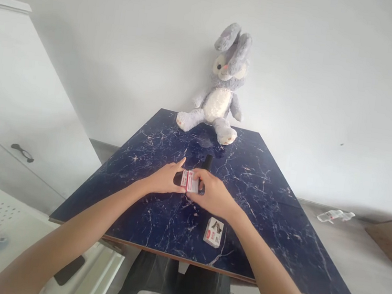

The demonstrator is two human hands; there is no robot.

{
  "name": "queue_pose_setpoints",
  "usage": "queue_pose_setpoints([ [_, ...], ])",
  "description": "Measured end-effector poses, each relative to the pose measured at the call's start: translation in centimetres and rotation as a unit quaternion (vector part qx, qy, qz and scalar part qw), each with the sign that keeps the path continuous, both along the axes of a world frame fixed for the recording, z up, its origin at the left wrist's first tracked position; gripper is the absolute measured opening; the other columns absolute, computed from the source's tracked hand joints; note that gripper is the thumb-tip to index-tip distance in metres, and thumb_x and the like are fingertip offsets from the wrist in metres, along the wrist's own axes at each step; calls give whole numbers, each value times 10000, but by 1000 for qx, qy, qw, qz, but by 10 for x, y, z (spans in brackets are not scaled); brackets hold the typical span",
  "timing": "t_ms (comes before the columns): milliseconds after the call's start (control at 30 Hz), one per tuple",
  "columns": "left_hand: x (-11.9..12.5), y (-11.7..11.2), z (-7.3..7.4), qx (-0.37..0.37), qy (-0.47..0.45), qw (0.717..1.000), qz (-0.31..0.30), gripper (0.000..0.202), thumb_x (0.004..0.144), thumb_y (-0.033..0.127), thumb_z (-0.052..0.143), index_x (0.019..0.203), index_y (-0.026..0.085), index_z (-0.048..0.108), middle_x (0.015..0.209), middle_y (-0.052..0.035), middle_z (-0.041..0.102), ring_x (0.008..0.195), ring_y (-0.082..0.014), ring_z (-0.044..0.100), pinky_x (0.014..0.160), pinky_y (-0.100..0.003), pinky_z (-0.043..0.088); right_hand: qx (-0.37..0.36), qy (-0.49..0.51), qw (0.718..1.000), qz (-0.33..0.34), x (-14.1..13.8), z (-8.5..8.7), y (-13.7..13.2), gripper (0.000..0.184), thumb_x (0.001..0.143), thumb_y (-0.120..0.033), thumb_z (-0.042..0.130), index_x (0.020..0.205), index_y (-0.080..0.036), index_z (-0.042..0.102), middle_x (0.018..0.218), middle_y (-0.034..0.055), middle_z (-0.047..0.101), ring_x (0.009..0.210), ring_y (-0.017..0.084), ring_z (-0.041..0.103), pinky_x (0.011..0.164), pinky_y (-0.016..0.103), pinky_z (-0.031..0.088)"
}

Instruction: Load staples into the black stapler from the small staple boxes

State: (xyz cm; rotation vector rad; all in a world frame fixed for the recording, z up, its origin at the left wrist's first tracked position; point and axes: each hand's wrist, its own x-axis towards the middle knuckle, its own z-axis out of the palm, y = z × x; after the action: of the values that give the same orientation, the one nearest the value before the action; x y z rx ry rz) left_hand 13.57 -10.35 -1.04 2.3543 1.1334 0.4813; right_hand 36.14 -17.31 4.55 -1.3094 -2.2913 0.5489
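A small white box with red print is held between my two hands, over the middle of the table. My left hand grips its left end, thumb at the near edge, with one finger raised off it. My right hand closes on the right end, its thumb and fingers at the near and far edges. Just behind my right fingers a black object lies on the table, partly hidden, so I cannot tell its kind. Nearer me, below the right wrist, rests a second small white box with a dark picture and red label.
A grey plush rabbit sits at the far edge of the dark blue marbled table, against the wall. White cabinets stand on the left, and a dark phone-like object lies low left. Clear plastic bottles and a cardboard box are on the floor at right.
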Motion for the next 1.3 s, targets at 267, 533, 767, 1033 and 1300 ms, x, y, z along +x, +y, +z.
queue_pose_setpoints([
  [267,-3,-2,-2,2,22,1000,17,1082,750,696,648,1596,253,139,1503,-167,442,1338,-382,432,1025,-469,387,12,-90,995,35,-9,21,27,340,885,-436,621,1133,-206,588,1162,100,623,877,218,618,718,324,438],
  [533,3,-1,2,7,11,999,32,971,759,629,674,1570,316,243,1242,-131,568,1103,-322,574,873,-398,469,-189,-157,969,24,39,29,-60,536,749,-500,732,1197,-256,568,1181,99,634,961,289,620,648,320,444],
  [767,19,23,2,-27,-2,1000,-3,960,790,622,648,1582,322,195,1282,-132,529,1148,-316,566,952,-419,448,-190,-234,953,32,30,16,-61,508,671,-367,748,1134,-226,595,1138,123,631,973,328,608,637,344,450],
  [1033,24,27,-4,62,-4,998,1,1056,750,623,694,1584,216,190,1415,-160,519,1304,-373,444,1095,-507,313,-37,-79,996,-11,36,68,-1,294,837,-436,615,1042,-226,621,1028,78,672,828,219,610,661,315,438],
  [1300,22,24,-4,31,-20,999,36,1190,711,635,722,1596,173,75,1328,-148,630,1313,-366,464,1066,-484,347,99,-92,978,-156,1,18,112,353,830,-348,641,1126,-160,599,1108,124,665,1059,274,565,907,353,410],
])
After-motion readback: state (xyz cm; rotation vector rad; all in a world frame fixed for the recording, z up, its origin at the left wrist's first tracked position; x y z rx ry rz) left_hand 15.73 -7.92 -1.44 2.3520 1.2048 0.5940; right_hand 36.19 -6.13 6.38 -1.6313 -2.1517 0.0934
